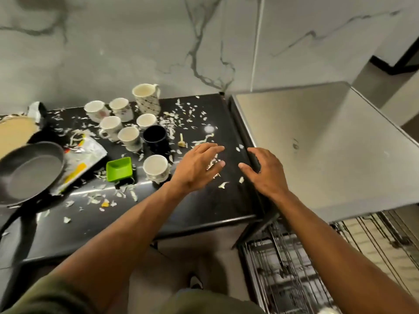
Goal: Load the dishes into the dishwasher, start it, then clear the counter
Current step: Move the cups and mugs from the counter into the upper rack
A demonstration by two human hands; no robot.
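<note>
Black desk point(204, 207) is littered with pale scraps against a marble wall point(113, 53); cups point(129, 123) and a frying pan point(29, 173) sit left. Left hand point(195, 166) and right hand point(265, 173) hover empty, fingers spread. Dishwasher rack point(294, 268) is pulled out lower right.

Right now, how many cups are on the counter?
8. Tall patterned cup at the back; six white ones clustered around; one black cup among them. None looks hidden.

Grey-veined marble wall point(136, 41) rises behind a glossy black counter point(204, 207).
</note>
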